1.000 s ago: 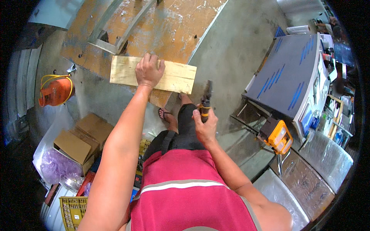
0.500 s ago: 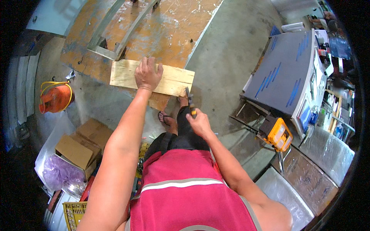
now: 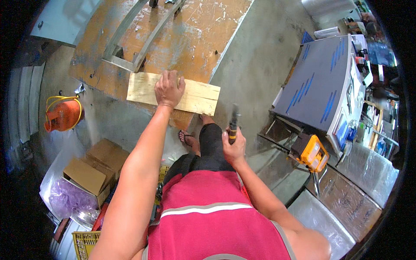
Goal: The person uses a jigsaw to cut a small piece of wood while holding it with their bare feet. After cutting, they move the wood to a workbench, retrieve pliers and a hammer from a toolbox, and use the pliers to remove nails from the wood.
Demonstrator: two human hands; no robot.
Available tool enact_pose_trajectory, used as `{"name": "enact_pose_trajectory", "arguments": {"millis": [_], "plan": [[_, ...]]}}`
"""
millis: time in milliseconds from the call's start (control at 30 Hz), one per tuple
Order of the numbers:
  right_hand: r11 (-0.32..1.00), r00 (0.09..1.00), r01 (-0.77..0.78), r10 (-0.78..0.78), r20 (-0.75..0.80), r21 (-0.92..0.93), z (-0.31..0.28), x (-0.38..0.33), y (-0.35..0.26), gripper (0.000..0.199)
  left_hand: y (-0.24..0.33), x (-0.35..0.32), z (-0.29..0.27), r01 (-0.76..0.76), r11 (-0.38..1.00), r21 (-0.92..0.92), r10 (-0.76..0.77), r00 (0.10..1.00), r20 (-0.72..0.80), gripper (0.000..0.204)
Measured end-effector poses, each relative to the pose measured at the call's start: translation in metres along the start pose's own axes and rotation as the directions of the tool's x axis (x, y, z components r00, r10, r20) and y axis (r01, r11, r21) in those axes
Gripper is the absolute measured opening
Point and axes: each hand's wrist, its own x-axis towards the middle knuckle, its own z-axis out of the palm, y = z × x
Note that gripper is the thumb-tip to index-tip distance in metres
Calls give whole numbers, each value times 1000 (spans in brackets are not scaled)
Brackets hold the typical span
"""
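My left hand (image 3: 169,89) presses flat on a pale wooden plank (image 3: 195,96) that lies across the near edge of a big worn plywood board (image 3: 190,34). My right hand (image 3: 234,147) grips a dark tool with a yellow-black handle (image 3: 234,123), held upright and blurred, just right of the plank's end and above my raised knee (image 3: 212,138). The tool is not touching the plank. A foot in a sandal (image 3: 187,138) stands on the concrete below the board.
A metal frame (image 3: 138,39) lies on the plywood. An orange gas cylinder (image 3: 63,115) stands at left, cardboard boxes (image 3: 93,167) and a yellow crate (image 3: 84,242) at lower left. At right sit a grey-blue machine table (image 3: 320,82) and a yellow tool case (image 3: 313,152).
My right hand swung the tool left toward the plank, then drew it back to the right and upward. My left hand stayed pressed on the plank.
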Motion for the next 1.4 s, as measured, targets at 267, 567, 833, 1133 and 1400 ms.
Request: {"name": "enact_pose_trajectory", "arguments": {"millis": [267, 567, 833, 1133, 1400], "plan": [[998, 987, 53, -46, 155, -44, -45, 33, -5, 26, -3, 4, 2, 39, 999, 39, -44, 988, 147, 31], [778, 721, -448, 24, 693, 440, -77, 135, -5, 55, -13, 6, -75, -484, 875, -1, 365, 658, 658, 101], [565, 639, -609, -65, 766, 556, -87, 167, -4, 49, 20, 50, -96, -516, 856, 0, 250, 414, 875, 113], [931, 859, -283, 139, 493, 231, -93, 227, -3, 26, -9, 70, -111, 204, 966, 161, -244, 925, 293, 61], [913, 915, 387, -364, 172, -130, -62, 197, -44, 62, 4, 37, -68, 259, 866, 428, -420, 842, 340, 122]]}}
